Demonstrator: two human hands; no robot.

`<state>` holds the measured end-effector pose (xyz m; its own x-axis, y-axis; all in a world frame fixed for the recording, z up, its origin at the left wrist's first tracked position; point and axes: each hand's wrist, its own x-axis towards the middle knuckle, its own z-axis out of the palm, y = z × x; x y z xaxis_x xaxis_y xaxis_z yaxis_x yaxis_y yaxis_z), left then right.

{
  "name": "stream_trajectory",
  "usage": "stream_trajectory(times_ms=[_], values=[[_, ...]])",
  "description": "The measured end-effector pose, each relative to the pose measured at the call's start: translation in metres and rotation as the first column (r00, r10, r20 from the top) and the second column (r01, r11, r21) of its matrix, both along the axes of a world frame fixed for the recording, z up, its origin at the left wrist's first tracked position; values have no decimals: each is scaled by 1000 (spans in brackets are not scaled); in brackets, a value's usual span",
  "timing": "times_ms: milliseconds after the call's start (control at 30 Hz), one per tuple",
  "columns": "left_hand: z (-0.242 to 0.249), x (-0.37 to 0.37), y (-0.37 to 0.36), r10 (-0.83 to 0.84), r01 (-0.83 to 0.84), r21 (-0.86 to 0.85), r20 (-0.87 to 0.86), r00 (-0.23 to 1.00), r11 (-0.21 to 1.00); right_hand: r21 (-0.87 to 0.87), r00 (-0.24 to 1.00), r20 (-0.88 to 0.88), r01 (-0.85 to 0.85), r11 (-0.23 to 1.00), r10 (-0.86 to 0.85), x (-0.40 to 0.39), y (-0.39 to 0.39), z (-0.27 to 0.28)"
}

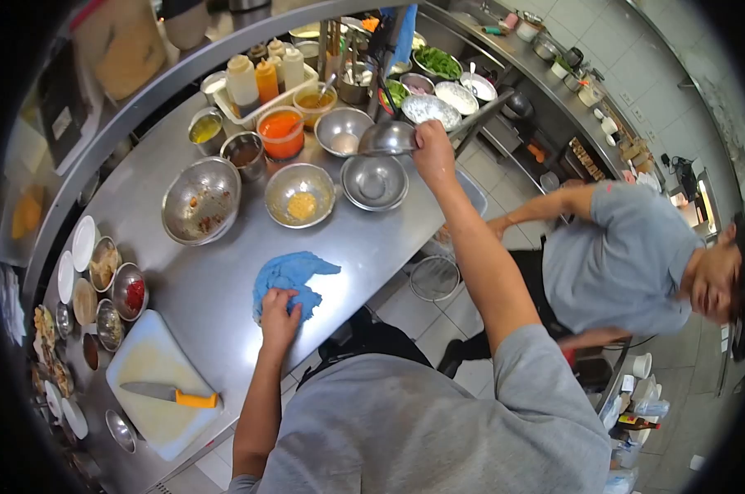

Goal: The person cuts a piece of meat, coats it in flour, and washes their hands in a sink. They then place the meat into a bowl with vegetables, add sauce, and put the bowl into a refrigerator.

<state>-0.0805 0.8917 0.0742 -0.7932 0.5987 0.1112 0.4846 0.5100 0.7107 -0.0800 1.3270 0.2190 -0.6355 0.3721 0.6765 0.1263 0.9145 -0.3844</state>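
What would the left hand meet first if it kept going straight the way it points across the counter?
The left hand rests on the blue cloth; past it, after bare counter, probably the bowl with yellow crumbs, though depth is uncertain.

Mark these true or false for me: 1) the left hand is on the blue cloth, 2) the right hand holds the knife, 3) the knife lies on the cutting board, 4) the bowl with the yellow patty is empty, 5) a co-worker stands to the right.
1) True: the left hand presses on the blue cloth on the steel counter.
2) False: the right hand grips a metal bowl; it is lifted above the counter.
3) True: the orange-handled knife lies on the white cutting board.
4) False: that bowl holds a yellow lump.
5) True: a person in a grey shirt leans there.
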Motion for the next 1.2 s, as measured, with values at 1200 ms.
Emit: stream_trajectory(times_ms=[1200], values=[[-12, -26, 1, 180, -828, 263, 901, 394, 495, -413, 945, 312, 47, 910, 93, -240, 343, -43]])
